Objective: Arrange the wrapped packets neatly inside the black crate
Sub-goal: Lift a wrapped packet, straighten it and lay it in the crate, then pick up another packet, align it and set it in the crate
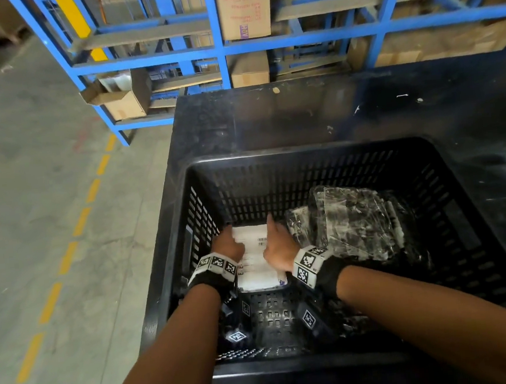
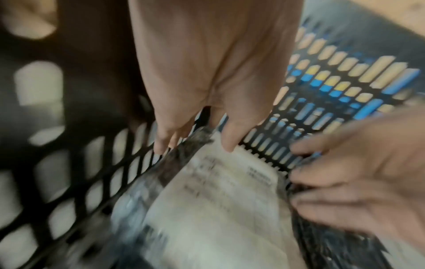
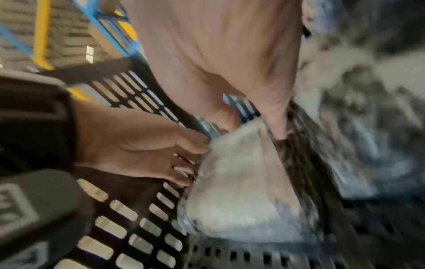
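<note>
Your hands, left (image 1: 228,246) and right (image 1: 276,248), grasp the white packet (image 1: 256,260) by its sides in the crate (image 1: 303,156), at its far-left corner; bare floor lies nearer you. Clear-wrapped packets (image 1: 352,220) fill the right. Your wrist views show fingers (image 2: 226,138) wedged between packet and slotted wall.

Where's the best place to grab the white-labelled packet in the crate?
Probably by its two long side edges, coming from above, as the left hand and right hand do now. The white-labelled packet lies flat in the black crate's far-left corner, with clear-wrapped packets to its right.
</note>
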